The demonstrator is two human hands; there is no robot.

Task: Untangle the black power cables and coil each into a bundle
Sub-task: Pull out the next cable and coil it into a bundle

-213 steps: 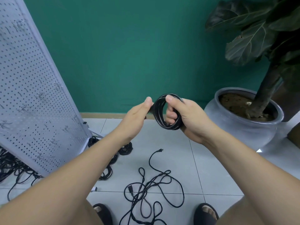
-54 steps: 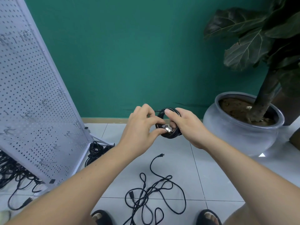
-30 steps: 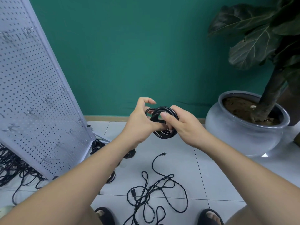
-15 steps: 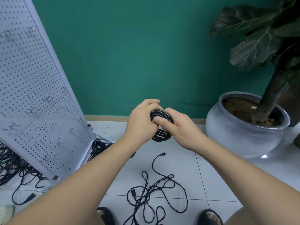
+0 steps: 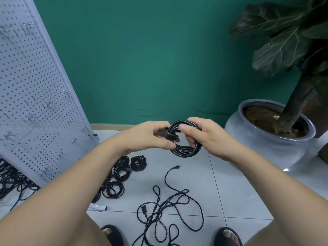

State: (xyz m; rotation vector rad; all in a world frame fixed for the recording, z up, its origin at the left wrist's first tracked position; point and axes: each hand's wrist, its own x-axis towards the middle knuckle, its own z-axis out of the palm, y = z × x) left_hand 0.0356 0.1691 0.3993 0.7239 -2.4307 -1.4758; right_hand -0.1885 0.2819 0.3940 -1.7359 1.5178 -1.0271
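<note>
I see the coiled cable (image 5: 184, 139) held up in front of me at mid-frame, above the tiled floor (image 5: 230, 183) and between both hands. The ring stands nearly upright with its open face turned toward me; it is close to round, so I cannot name a clear long axis. The right hand (image 5: 207, 137) grips its right side, thumb pressed over the top strands and fingers curled through the hole. The left hand (image 5: 150, 137) pinches a dark cable end (image 5: 168, 135) against the left side of the ring, thumb below and fingers above — whether that end is a plug I cannot tell.

Half a second ago the left hand covered most of the coil and the ring looked narrow and edge-on; now it has drawn back to the left and the ring's whole outline shows.

On the floor below lies a loose tangled cable (image 5: 170, 206), its pronged plug (image 5: 177, 167) pointing up-right toward the grey plant pot (image 5: 266, 144). Several finished bundles (image 5: 122, 173) lie to the left, just beside the foot of the leaning pegboard (image 5: 35, 103).
</note>
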